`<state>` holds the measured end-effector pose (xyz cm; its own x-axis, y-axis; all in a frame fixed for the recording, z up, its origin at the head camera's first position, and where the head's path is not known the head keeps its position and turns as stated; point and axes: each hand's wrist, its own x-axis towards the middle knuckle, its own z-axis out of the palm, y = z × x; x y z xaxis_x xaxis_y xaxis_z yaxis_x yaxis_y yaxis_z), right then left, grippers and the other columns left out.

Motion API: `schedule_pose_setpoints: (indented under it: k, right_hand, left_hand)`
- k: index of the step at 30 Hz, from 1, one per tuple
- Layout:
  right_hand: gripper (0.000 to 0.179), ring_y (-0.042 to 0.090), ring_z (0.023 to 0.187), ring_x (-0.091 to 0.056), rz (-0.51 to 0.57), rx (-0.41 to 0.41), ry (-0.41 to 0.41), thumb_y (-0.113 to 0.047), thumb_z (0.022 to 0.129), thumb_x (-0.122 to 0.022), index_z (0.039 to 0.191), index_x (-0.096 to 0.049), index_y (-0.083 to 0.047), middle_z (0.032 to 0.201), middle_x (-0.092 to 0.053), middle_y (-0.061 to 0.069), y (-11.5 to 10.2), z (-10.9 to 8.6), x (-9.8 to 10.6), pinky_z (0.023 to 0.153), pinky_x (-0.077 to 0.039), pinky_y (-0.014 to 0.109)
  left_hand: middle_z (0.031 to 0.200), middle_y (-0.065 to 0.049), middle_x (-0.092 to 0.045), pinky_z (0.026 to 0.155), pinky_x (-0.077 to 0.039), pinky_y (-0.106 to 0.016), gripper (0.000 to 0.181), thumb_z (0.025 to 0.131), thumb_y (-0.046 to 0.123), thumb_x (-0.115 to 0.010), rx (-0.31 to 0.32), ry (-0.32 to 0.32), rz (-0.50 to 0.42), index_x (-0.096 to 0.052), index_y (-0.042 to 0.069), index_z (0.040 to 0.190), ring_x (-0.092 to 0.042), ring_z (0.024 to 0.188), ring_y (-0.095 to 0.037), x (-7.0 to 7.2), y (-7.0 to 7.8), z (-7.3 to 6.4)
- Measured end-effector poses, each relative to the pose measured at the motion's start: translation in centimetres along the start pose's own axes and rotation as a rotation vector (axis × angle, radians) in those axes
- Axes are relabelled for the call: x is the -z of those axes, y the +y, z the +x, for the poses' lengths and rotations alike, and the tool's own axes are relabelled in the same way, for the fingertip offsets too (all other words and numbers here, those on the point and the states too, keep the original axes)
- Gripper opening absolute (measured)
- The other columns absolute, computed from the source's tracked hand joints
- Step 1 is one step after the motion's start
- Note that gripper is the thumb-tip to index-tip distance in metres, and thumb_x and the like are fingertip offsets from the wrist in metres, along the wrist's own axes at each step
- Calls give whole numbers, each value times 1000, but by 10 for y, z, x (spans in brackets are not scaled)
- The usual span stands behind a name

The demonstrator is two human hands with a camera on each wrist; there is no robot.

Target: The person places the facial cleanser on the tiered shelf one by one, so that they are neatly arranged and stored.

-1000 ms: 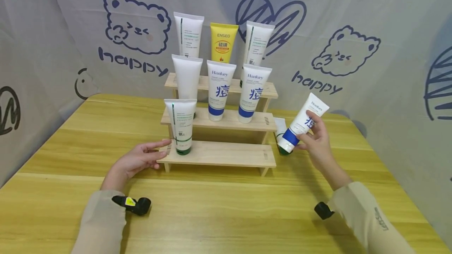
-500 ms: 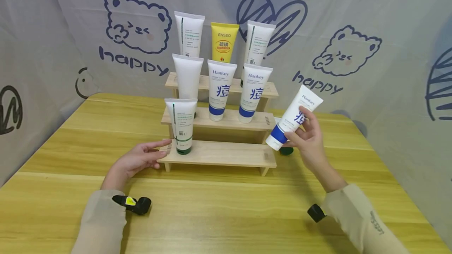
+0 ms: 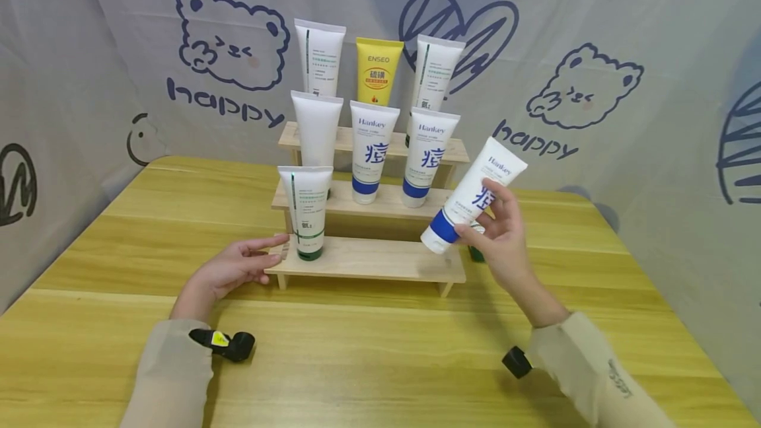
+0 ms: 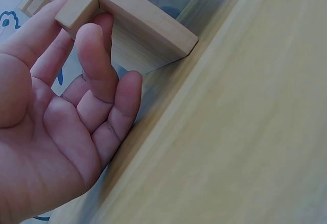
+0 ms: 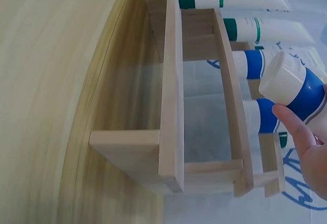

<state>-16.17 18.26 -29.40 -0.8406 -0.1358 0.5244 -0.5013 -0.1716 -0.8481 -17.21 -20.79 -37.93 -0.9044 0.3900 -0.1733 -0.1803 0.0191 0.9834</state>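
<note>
A white Hankey squeeze tube (image 3: 470, 185) with a blue band is held tilted, cap down to the left, by my right hand (image 3: 504, 243). Its cap hangs over the right end of the lowest tier of a wooden stepped display rack (image 3: 374, 261). My left hand (image 3: 234, 268) grips the left end of that same tier; in the left wrist view, fingertips meet the end of the board (image 4: 82, 9) from above and below. Close to that hand, a white tube with a green cap (image 3: 308, 213) stands on the lowest tier.
The middle tier bears a plain white tube (image 3: 318, 127) and two Hankey tubes (image 3: 371, 150). On top stand a yellow ENSEO tube (image 3: 377, 71) and two white ones (image 3: 321, 58). Another tube's green cap (image 3: 477, 254) shows behind my right hand. A printed cloth (image 3: 565, 5) hangs behind.
My right hand has carried the Hankey tube left, from beyond the rack's right side to over the end of the lowest tier. My left hand stays in place.
</note>
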Motion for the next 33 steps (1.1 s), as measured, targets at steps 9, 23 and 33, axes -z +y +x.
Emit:
schedule_pose_setpoints:
  k: [9, 23, 33]
  right_hand:
    - [69, 25, 103, -50, -42, 11, -32, 24, 72, -55, 129, -36, -10, 130, -38, 15, 14, 3, -23, 73, -50, 36]
    - [60, 33, 104, -51, -259, 70, -172, 18, 74, -61, 126, -36, 4, 127, -37, 17, 34, 11, -59, 62, -52, 29]
    - [55, 35, 95, -52, -379, 275, -273, 17, 70, -65, 120, -44, 5, 113, -44, 23, 53, 17, -79, 59, -52, 30]
  left_hand:
    - [145, -17, -16, 65, -49, -25, 56, 86, 12, -60, -2, 4, -2, -35, -2, 134, -51, 66, -9, 0, -1, 0]
    - [145, -18, -16, 65, -49, -25, 57, 86, 13, -61, -2, 10, 8, -35, -2, 134, -51, 65, -9, -1, 0, 0]
    - [145, -17, -16, 64, -49, -25, 56, 86, 13, -61, 1, 12, 9, -35, -1, 134, -51, 64, -9, 0, 1, 0]
